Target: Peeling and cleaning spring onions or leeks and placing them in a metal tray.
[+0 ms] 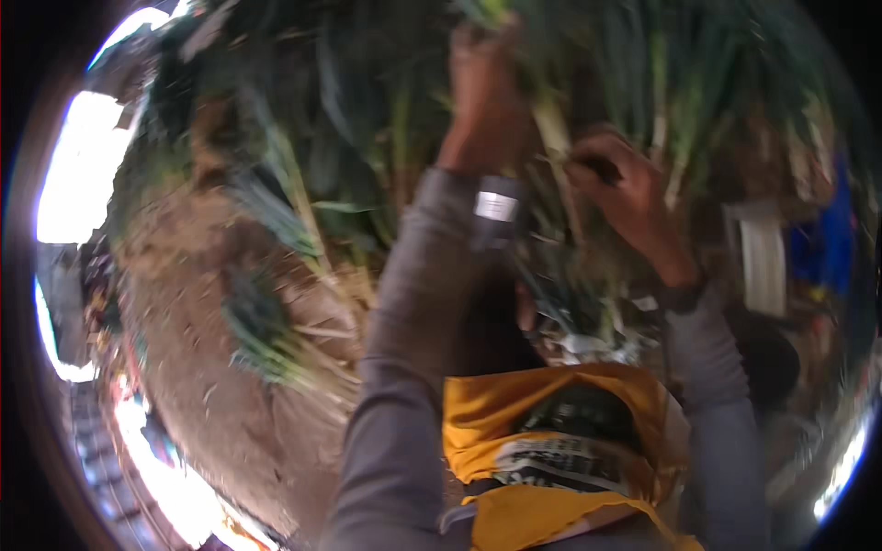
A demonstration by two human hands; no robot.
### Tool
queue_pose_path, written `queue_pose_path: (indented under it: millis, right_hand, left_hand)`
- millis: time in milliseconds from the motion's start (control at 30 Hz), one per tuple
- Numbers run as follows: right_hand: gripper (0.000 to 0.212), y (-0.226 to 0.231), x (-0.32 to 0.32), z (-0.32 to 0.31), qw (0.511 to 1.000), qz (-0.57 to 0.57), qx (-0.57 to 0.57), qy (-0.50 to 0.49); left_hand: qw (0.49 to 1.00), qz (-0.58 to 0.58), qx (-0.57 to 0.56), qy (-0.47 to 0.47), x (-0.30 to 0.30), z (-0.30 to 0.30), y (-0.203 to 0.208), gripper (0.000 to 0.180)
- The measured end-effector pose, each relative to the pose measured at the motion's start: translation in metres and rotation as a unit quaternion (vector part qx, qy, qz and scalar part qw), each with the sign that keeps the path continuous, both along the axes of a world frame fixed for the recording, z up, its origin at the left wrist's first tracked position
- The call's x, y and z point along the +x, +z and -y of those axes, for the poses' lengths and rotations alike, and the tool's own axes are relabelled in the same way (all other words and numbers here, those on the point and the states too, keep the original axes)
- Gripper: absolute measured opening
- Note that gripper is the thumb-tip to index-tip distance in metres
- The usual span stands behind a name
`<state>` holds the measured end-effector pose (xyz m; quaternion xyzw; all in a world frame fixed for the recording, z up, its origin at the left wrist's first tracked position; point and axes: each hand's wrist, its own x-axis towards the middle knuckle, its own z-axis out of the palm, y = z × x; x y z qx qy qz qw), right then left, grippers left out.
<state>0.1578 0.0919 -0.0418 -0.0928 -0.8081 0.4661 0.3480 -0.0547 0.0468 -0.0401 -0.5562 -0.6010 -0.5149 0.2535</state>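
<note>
A leek (552,129) with green leaves and a pale stem slants down in front of me, blurred by motion. My left hand (487,101), raised at the top centre, is closed around the green leaves at its upper end. Lower down and to the right, my right hand (634,197) has its fingers curled at the pale stem, thumb and forefinger bent toward each other. The thin root end hangs below, between my forearms. Both sleeves are grey, and a dark band with a white patch (495,206) sits at my left wrist.
More leeks (689,101) stand massed along the far side. Loose leeks (276,340) lie on the brown soil (202,376) at left. Yellow cloth (496,413) covers my lap. On the right are a pale upright object (764,262) and something blue (831,239).
</note>
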Motion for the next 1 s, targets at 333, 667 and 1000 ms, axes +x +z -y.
queue_pose_path:
  millis: [333, 667, 1000]
  right_hand:
    - [0.025, -0.023, 0.093, -0.014, 0.932, 0.174, -0.316, 0.037]
    - [0.027, -0.187, 0.177, -0.006, 0.825, 0.564, -0.033, 0.014]
    - [0.04, 0.001, 0.001, -0.069, 0.999, 0.034, 0.027, -0.011]
  left_hand:
    - [0.736, 0.58, 0.156, -0.314, 0.016, -0.018, 0.017, 0.025]
    - [0.732, 0.587, 0.078, -0.337, 0.038, -0.016, 0.015, 0.025]
    - [0.674, 0.639, 0.018, -0.37, 0.064, -0.022, 0.021, 0.033]
